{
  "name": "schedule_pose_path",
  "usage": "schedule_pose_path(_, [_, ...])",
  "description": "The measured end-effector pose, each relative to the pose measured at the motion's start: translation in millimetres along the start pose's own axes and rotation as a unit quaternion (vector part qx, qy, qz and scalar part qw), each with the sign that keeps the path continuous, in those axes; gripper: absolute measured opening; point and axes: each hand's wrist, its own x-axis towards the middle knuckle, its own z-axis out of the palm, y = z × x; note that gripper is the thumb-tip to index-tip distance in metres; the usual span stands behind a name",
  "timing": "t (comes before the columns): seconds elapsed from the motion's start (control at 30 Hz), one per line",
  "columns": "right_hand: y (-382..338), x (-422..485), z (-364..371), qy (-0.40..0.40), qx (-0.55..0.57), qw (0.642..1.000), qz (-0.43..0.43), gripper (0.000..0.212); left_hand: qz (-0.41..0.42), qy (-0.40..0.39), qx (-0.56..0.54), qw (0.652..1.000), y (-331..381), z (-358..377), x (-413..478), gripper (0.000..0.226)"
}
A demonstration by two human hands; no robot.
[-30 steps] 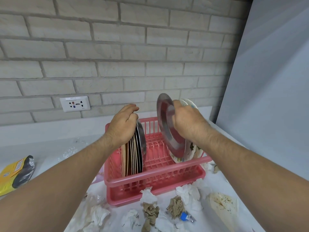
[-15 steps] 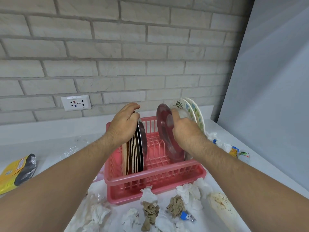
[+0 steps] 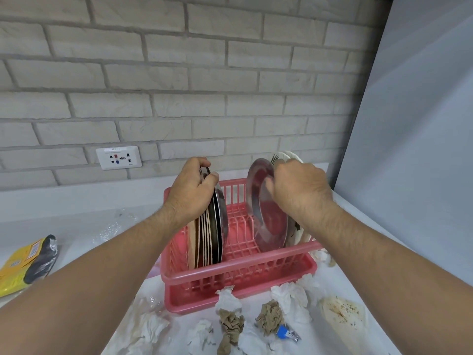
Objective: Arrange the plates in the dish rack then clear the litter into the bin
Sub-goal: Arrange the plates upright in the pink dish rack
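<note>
Dish rack [image 3: 230, 271], pink, on counter.
- Left end: stack of plates [image 3: 207, 242] on edge, top rims gripped by left hand [image 3: 190, 193].
- Right end: steel plate [image 3: 266, 221], upright, facing the stack, rim gripped by right hand [image 3: 299, 193]. White plates [image 3: 294, 157] just behind.
- Bare slots lie between the groups.
- Crumpled tissues [image 3: 230, 321] in front, uncleared.

A home kitchen: a pink dish rack [image 3: 240, 271] holding upright plates [image 3: 208, 239] stands on a white counter [image 3: 76, 226] below a brick wall [image 3: 179, 85] with a socket [image 3: 118, 157].
</note>
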Motion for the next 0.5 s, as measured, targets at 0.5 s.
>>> schedule_pose_path(0.5, [-62.1,-32.9,56.4,-0.080,0.409,0.905,-0.082,0.048,0.031,-0.001,-0.030,0.999,-12.6,-5.3,6.1,0.032])
